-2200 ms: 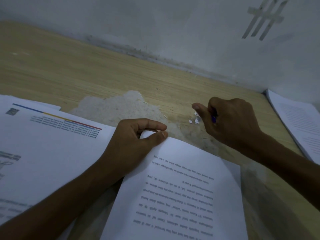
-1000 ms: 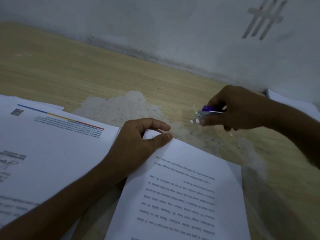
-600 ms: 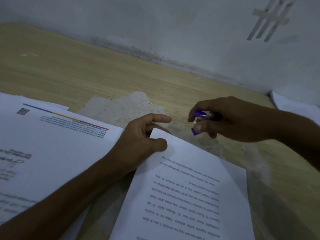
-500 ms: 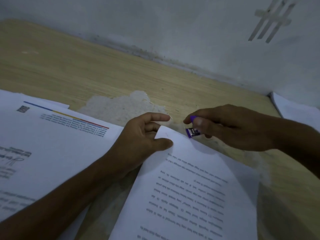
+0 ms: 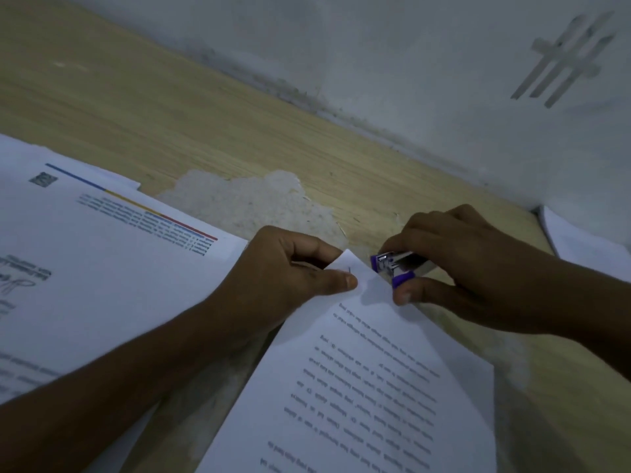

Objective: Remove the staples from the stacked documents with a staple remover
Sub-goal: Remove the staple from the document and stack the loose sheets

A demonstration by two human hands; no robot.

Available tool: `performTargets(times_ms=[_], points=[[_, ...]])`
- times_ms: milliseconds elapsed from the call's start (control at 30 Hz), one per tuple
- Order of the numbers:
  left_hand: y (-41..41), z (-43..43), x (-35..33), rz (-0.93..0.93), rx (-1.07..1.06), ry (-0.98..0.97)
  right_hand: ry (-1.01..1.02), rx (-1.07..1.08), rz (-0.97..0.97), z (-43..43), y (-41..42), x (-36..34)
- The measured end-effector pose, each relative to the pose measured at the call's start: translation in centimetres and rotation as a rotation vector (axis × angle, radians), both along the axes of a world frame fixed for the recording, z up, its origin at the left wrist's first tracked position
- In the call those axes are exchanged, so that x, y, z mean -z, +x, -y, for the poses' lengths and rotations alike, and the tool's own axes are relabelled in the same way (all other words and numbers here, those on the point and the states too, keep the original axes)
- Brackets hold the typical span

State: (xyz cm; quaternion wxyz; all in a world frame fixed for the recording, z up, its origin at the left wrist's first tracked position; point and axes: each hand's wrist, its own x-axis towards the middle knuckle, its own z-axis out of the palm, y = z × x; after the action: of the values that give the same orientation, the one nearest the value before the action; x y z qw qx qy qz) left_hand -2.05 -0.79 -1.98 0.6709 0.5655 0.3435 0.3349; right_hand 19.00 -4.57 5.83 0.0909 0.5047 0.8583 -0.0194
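Note:
A stapled white document [image 5: 358,380] with printed text lies in front of me on the wooden table [image 5: 170,107]. My left hand [image 5: 283,278] pinches its far corner between thumb and fingers, lifting it slightly. A small dark staple [image 5: 349,270] shows in that corner, just past my thumb. My right hand [image 5: 474,268] grips a purple and silver staple remover [image 5: 396,266], its jaws pointing left and touching the paper edge right beside the staple.
A larger pile of printed sheets [image 5: 85,261] with a blue, yellow and red stripe lies at the left under my forearm. More white paper [image 5: 580,244] sits at the right edge. The table surface is peeled [image 5: 249,203] behind my hands. A grey wall [image 5: 409,63] runs close behind.
My right hand carried the staple remover left from the scraps on the table to the document's corner. My left hand raised and pinched that corner, exposing the staple.

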Motion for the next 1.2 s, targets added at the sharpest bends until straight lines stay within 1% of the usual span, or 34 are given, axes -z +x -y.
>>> performTargets(times_ms=[333, 467, 600, 767, 1200], points=[[-0.2, 0.0, 0.0, -0.025, -0.037, 0.046, -0.065, 0.048, -0.083, -0.1, -2.1, 0.5], [-0.1, 0.1, 0.0, -0.015, -0.037, 0.059, 0.001, 0.015, -0.123, -0.1, -2.3, 0.9], [-0.1, 0.1, 0.1, 0.006, -0.035, 0.067, 0.021, 0.022, -0.146, 0.0, -2.5, 0.9], [-0.2, 0.0, 0.2, 0.009, -0.035, 0.071, -0.021, 0.044, -0.153, -0.1, -3.0, 0.8], [-0.2, 0.2, 0.1, 0.047, -0.036, 0.1, 0.058, 0.009, -0.123, -0.8, -3.3, 0.6]])
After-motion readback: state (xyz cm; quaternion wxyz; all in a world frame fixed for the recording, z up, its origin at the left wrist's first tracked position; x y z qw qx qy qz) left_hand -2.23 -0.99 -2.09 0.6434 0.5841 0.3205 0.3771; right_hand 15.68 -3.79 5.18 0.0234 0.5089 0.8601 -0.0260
